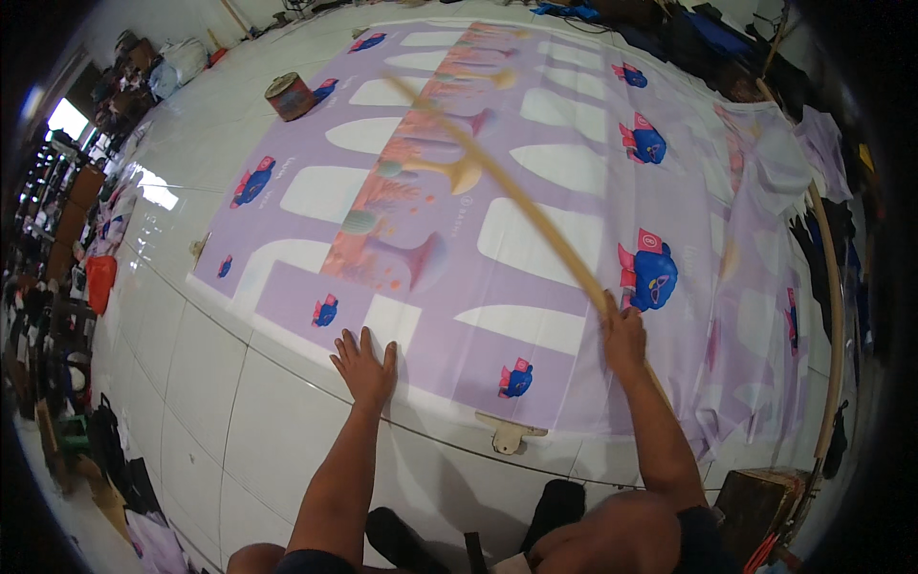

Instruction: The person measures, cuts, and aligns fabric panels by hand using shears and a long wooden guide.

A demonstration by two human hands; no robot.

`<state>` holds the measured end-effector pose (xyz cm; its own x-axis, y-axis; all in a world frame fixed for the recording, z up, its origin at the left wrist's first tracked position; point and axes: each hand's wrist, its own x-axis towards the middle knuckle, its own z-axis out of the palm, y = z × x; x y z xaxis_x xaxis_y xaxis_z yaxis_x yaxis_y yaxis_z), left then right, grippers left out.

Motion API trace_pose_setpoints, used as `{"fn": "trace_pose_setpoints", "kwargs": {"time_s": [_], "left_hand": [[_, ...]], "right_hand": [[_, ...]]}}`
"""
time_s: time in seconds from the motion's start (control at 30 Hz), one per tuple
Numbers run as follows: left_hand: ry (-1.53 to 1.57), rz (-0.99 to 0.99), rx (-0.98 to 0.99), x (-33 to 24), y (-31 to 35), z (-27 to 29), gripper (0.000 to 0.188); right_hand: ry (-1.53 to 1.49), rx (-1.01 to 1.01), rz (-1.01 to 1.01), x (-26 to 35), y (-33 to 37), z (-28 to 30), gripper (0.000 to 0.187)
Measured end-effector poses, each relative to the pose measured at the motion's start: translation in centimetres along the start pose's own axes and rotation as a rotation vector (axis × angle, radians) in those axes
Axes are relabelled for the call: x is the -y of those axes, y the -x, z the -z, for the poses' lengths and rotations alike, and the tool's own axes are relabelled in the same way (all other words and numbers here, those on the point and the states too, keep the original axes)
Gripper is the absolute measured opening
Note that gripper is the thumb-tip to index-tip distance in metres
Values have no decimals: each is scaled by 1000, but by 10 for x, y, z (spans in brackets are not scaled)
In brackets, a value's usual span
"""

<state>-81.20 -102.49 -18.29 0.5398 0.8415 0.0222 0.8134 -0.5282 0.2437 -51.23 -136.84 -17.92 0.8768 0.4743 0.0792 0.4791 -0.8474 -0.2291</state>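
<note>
A wide sheet of printed lilac fabric (459, 354) lies spread over the tiled floor, with white shapes, a coral band and blue cartoon figures. My left hand (365, 367) rests flat on its near edge, fingers spread. In my right hand (624, 337) is a long wooden stick (535, 218), gripped near its lower end. The stick slants across the fabric toward the far left, and its far end is blurred. A metal clip (509, 432) grips the fabric's near edge between my arms.
A rusty can (290, 97) stands on the fabric's far left edge. Rumpled fabric (755, 249) lies along the right side, beside a long curved wooden pole (828, 325). A wooden box (757, 507) sits at the lower right. An orange-red bag (100, 283) and piled goods line the left.
</note>
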Motion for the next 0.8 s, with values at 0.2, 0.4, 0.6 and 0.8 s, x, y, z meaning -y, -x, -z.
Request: {"fn": "trace_pose_setpoints", "kwargs": {"time_s": [0.2, 0.4, 0.6, 0.8], "left_hand": [[91, -167, -17, -70, -39, -19, 70], [132, -294, -32, -146, -92, -50, 71], [68, -254, -15, -166, -102, -58, 71], [69, -261, -20, -169, -102, -63, 71]], "right_hand": [[120, -179, -282, -113, -66, -4, 51], [43, -168, -473, -165, -113, 24, 48], [-101, -142, -178, -61, -127, 31, 50], [-83, 110, 66, 39, -175, -1, 47]]}}
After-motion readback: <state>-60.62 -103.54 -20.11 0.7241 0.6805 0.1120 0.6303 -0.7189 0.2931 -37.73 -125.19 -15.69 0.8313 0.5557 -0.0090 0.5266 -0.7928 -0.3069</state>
